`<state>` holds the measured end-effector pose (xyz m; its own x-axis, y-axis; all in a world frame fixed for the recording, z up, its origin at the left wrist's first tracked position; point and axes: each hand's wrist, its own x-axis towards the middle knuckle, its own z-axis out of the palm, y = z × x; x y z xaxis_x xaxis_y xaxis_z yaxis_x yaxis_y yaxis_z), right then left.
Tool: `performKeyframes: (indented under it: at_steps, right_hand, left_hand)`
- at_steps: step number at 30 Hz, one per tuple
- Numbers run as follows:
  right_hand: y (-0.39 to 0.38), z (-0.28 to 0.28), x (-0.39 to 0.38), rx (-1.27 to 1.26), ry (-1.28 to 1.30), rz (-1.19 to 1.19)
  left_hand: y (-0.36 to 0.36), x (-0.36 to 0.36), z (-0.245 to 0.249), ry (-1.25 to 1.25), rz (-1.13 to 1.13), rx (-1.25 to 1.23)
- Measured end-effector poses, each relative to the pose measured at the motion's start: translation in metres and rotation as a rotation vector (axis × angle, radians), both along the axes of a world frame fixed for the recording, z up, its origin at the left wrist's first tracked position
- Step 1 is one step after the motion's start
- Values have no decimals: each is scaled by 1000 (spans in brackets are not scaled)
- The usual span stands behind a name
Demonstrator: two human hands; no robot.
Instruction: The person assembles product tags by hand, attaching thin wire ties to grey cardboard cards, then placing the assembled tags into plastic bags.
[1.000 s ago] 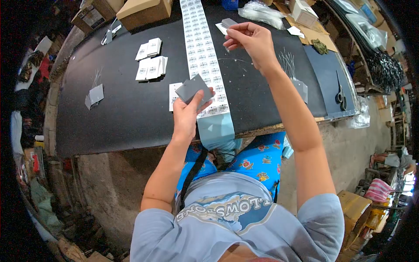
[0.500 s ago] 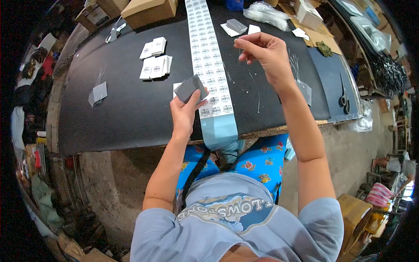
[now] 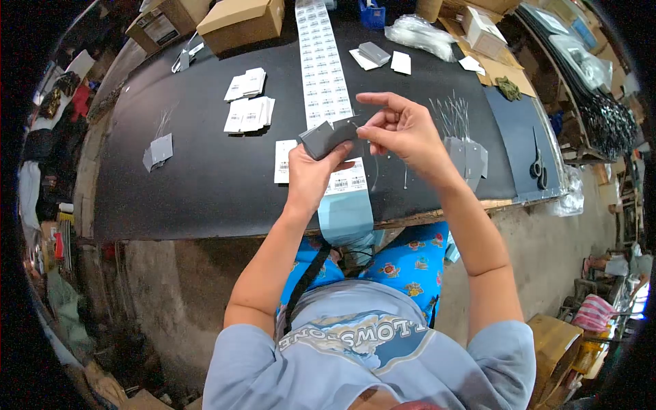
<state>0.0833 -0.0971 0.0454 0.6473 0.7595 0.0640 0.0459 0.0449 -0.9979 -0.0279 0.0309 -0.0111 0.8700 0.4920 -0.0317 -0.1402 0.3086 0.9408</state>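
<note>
My left hand (image 3: 316,174) grips a small stack of dark grey hang tags (image 3: 320,142) above the label strip, the thumb on top. One grey tag (image 3: 346,127) is fanned out to the right, with a small hole near its corner. At that corner, the thumb and a finger of my right hand (image 3: 404,137) are pinched together, while its index finger stretches out above. Whatever lies in the pinch is too small to make out. Under my hands runs a long strip of white barcode labels (image 3: 324,75) with a blue-grey tail (image 3: 345,208). A white barcode tag (image 3: 282,162) lies beside my left hand.
Stacks of white barcode tags (image 3: 249,115) lie left of the strip. Grey tags with thin strings (image 3: 466,158) are at right, more (image 3: 158,152) at left. Scissors (image 3: 538,160) rest near the right edge. Cardboard box (image 3: 240,26) and plastic bundle (image 3: 420,37) stand behind.
My right hand has come down and in from above the table to the grey tags. The tags in my left hand are now fanned, and that hand has moved slightly right.
</note>
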Motion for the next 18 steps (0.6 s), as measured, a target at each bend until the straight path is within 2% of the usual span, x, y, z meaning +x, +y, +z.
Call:
performKeyframes:
  at_steps: [5, 7, 8, 10, 11, 14, 16, 18]
  right_hand:
    - [-10, 7, 0, 2, 11, -56]
    - [-15, 8, 1, -13, 21, -44]
    - [-19, 8, 2, -24, 25, -37]
    - [-27, 8, 4, -37, 29, -44]
    - [-30, 8, 5, -15, 53, -37]
    - [-42, 8, 9, 22, 76, -40]
    - [-51, 9, 12, 39, 77, -47]
    - [-60, 11, 16, 56, 60, -69]
  left_hand:
    - [-9, 6, 0, -45, 28, 136]
    - [-7, 7, -5, -4, 130, 538]
    - [-9, 8, -5, -5, 123, 538]
    - [-19, 8, 8, -112, 284, 881]
    - [-19, 12, 6, -167, 287, 941]
    - [-26, 25, 4, -274, 320, 987]
    - [-34, 28, 11, -255, 259, 960]
    - [-39, 35, 13, -357, 239, 1013]
